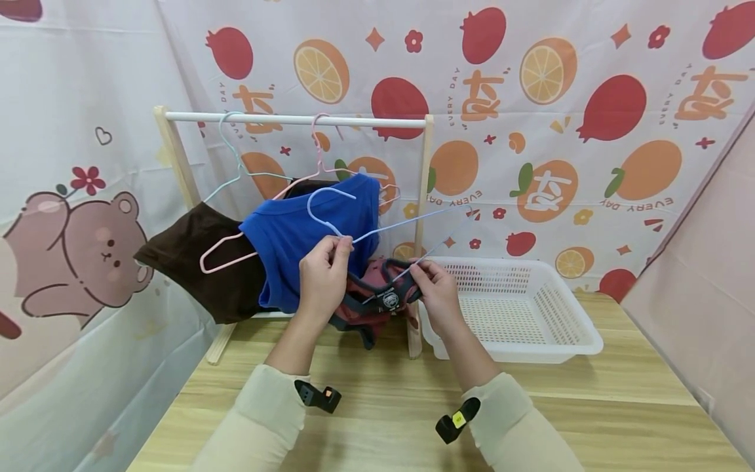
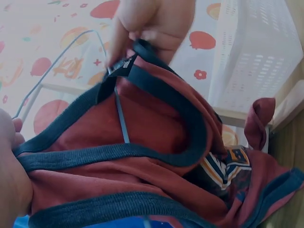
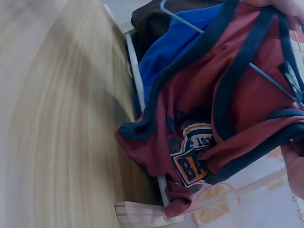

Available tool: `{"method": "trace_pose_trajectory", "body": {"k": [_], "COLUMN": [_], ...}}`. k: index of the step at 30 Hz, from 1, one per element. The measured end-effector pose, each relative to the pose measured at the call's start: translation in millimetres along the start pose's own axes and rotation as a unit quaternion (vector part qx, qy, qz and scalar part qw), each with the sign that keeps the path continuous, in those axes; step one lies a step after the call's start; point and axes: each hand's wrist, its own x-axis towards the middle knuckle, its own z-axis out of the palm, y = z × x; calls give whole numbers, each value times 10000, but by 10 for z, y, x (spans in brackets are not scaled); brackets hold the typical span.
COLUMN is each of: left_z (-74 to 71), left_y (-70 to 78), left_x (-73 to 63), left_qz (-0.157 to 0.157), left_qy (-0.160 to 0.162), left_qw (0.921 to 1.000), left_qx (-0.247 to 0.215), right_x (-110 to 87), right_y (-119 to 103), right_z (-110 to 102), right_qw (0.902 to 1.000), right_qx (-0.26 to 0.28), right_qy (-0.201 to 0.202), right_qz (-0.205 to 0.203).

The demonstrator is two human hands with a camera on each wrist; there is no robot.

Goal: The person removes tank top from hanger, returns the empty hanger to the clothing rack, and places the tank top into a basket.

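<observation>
Where head view hides print (image 3: 190,167), right wrist's shows "BA"; vest (image 3: 194,95) red

Fabric backdrop (image 1: 366,65) beyond both hands repeats "EVERY DAY". On the red garment (image 3: 194,95) between the left hand (image 1: 324,272) and right hand (image 1: 436,292), a partly hidden print (image 3: 191,168) shows "BA"; the neck label's (image 1: 390,300) small lettering is unreadable.

To me the red vest (image 3: 194,92) looked like soft matt cloth with dark ribbed-knit trim (image 2: 95,156), and the blue hanger (image 1: 401,223) like smooth plastic. I saw perforated white plastic in the basket (image 1: 561,311), pale wood in the rack's posts (image 1: 425,170), smooth grained wood in the tabletop (image 1: 619,370) and creased cloth in the backdrop (image 1: 407,69).
</observation>
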Motion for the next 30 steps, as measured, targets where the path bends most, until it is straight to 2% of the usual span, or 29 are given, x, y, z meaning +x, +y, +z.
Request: {"method": "trace_pose_trajectory", "body": {"k": [3,8,15,22,26,30], "left_z": [10,32,50,46,46,51], "left_y": [9,32,56,79,79,81], "left_x": [16,51,73,99,106,109], "left_qz": [-320,-563,-534,-400,-331,-296], "left_qy": [-89,-102,-184,-251,-235,-262], "left_qw": [9992,9970,9973,9983,9987,9988], "left_qx": [-221,-518,-472,-335,-293,-288], "right_x": [-14,-43,-63,-65,-84,-106], "right_y": [17,1,-5,31,37,30], "right_z": [14,18,18,-7,-9,15], "right_qw": [9973,9910,9806,9643,9575,9528], "right_qx": [-727,-1337,-1932,-2543,-2729,-2765], "right_qy": [10,106,199,196,113,228], "right_qz": [-33,-21,-260,-718,-929,-1231]}}
